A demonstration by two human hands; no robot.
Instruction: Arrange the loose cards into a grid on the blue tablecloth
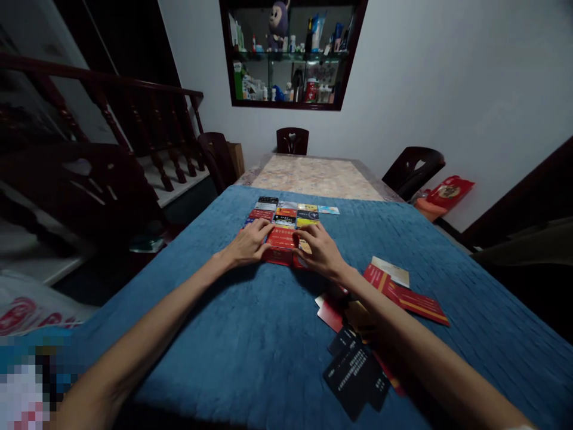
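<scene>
All around you, the big surface (pixel 313 176) fills the middle of the view, its bare patterned end showing at twelve o'clock, and here's the blue cloth (pixel 215 334) covering everything nearer you. Dark railing (pixel 129 83) up at ten o'clock from your hands, display cabinet (pixel 344 104) on the wall at twelve, a dark chair (pixel 414 167) at two!

Now the loose pieces: red-and-gold folders (pixel 423 304) spread at four o'clock, a pale card (pixel 394 272) tucked beside them, black cards (pixel 356 379) overlapping at five, and your right forearm crosses over part of the spread.

In to the centre: your left hand (pixel 248 243) at nine o'clock, your right hand (pixel 324 251) at three, both low over the cloth. Just beyond your fingers, the block of cards (pixel 307 215) runs in close rows, a light blue card (pixel 329 210) at its two o'clock corner.

And right between your hands, the red card (pixel 280 237), lying at the near edge of that block! Each grip is narrow, fingers bent to touch its sides; whether you're pinching or only pressing, I can't tell.
</scene>
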